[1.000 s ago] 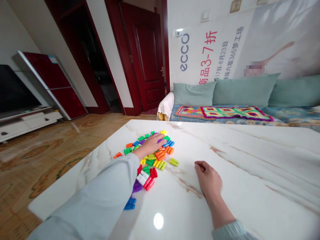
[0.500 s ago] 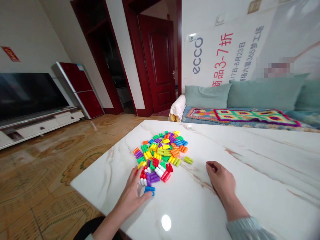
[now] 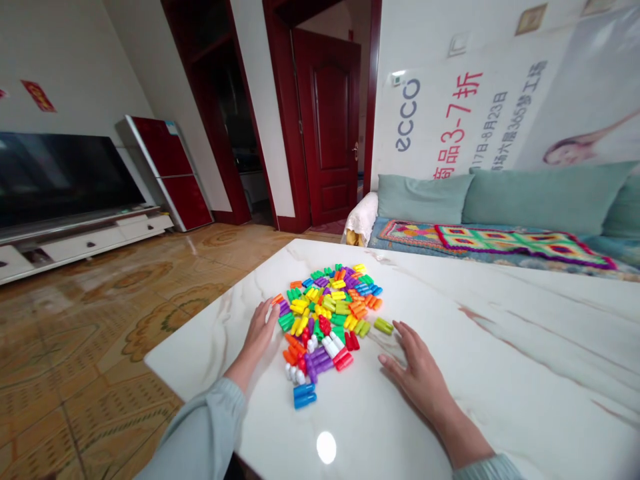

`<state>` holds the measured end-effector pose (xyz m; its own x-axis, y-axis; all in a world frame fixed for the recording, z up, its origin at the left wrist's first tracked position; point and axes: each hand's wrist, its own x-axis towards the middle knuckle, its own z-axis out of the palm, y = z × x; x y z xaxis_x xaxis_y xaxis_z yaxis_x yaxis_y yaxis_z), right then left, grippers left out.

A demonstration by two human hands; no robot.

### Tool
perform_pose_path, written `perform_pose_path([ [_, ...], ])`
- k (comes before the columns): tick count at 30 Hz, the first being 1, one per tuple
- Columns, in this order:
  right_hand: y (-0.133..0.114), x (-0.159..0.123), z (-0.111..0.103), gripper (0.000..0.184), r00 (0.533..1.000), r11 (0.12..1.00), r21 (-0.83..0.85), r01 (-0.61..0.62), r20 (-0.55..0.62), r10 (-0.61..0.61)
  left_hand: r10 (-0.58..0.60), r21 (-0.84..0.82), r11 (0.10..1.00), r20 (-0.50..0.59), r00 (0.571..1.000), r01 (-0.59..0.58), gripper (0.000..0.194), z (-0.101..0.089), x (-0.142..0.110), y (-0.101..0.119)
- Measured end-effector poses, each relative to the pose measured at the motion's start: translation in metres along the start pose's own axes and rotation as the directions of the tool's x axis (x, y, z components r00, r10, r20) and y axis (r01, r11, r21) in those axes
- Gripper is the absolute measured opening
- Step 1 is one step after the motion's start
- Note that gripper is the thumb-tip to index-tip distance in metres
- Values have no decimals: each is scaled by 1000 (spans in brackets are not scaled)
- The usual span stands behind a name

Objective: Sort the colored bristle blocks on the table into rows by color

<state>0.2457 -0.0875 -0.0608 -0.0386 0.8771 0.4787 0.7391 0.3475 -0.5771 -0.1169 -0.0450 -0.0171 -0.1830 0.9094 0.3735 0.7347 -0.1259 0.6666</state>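
Observation:
A heap of colourful plastic toy blocks, shaped like small joined tubes, lies on the white marbled table. My left hand is at the heap's left side, fingers stretched forward and open, its fingertips near an orange block. Whether they touch it I cannot tell. To the right of the heap my right hand is open, thumb apart, with nothing in it. Its fingertips are close to a yellow-green block lying apart from the heap. Nearest me lies a blue block.
Beyond the table stands a sofa with green cushions and a patterned knitted cover. A red door, a red fridge and a television on a white cabinet are farther off. The table's left edge borders the tiled floor.
My left hand has moved forward from the near blocks to the heap's left edge, leaving the blue block. My right hand has opened from a loose curl and shifted left towards the yellow-green block.

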Motion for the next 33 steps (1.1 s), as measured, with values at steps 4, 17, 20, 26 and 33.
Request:
perform_pose_path([
  [4, -1, 2, -3, 55, 1000, 1000, 21, -22, -19, 23, 68, -186, 980, -19, 998, -70, 40, -6, -45, 31],
  [17, 0, 4, -4, 43, 1000, 998, 62, 6, -10, -5, 315, 285, 842, 428, 847, -457, 55, 21, -68, 81],
  [20, 0, 5, -4, 40, 1000, 998, 62, 8, -25, -6, 364, 279, 802, 473, 803, -528, 51, 25, -59, 85],
  [26, -2, 5, -5, 40, 999, 996, 91, -24, -31, 26, 478, 113, 852, 234, 847, -512, 27, 30, -2, 100],
  [33, 0, 6, -4, 55, 992, 985, 124, -117, -39, 123, 42, -229, 971, -98, 994, -64, 46, 10, 78, 23],
])
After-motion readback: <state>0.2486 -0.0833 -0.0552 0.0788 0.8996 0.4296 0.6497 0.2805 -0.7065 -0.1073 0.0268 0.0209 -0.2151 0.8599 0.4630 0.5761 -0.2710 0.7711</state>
